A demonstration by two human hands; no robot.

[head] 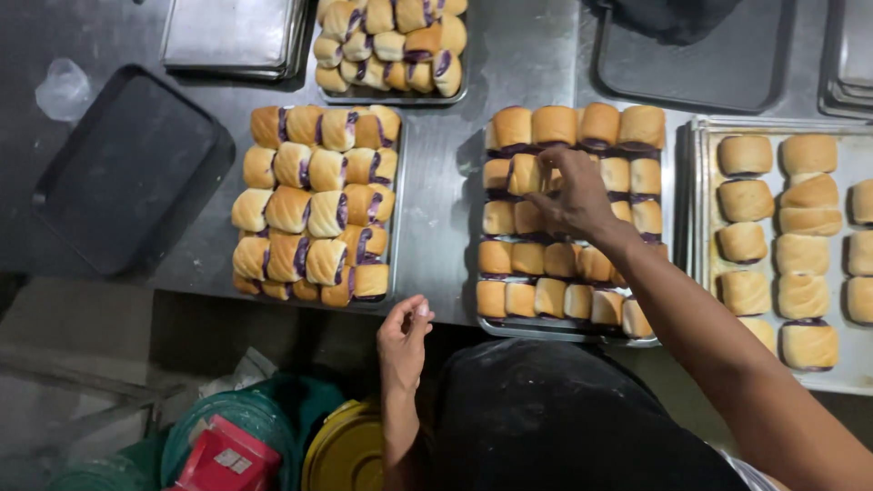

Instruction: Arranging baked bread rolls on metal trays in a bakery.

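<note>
Head view: right hand (573,195) on rolls (536,173), mid-tray (564,335), edges apart.

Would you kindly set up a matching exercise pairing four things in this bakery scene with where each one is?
Things:
1. right hand
2. left hand
3. black tray
4. yellow lid

Places:
A. far left of the steel table
B. below the table edge, beside a teal lid
C. over the middle tray of rolls
D. at the table's near edge, off the trays

Pairs: 1-C, 2-D, 3-A, 4-B
</note>
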